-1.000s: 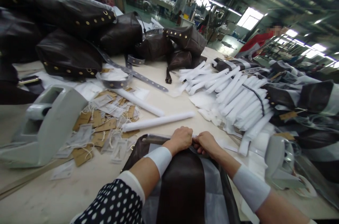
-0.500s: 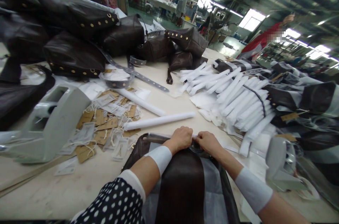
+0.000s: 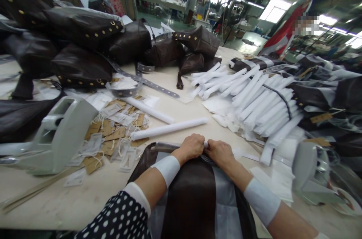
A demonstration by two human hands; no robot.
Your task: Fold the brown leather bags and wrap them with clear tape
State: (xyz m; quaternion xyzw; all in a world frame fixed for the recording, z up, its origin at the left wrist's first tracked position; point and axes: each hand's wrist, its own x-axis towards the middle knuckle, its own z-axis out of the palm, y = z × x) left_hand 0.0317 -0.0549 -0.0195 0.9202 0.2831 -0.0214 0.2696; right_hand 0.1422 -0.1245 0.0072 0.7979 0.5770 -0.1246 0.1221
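A dark brown leather bag (image 3: 190, 197) with pale grey-covered strips down its front stands close before me. At its top edge my left hand (image 3: 192, 146) is closed in a fist, knuckles up. My right hand (image 3: 222, 153) is closed right beside it, almost touching. Both pinch a narrow white piece (image 3: 206, 143), of which only a bit shows between the fists. Under the hands a greyish loop (image 3: 206, 158) is partly visible; the fingers hide the rest. White bands wrap both forearms.
White paper rolls (image 3: 254, 99) are heaped at right, and two loose rolls (image 3: 169, 127) lie ahead. Tape dispensers (image 3: 60, 137) stand on both sides. Brown tags (image 3: 113, 133) are scattered at left. Studded brown bags (image 3: 82, 67) pile up behind. Other people stand beyond the table.
My right hand has closed more tightly and shifted slightly toward the left one. The view has swung a little; a person in red at back right has moved an arm.
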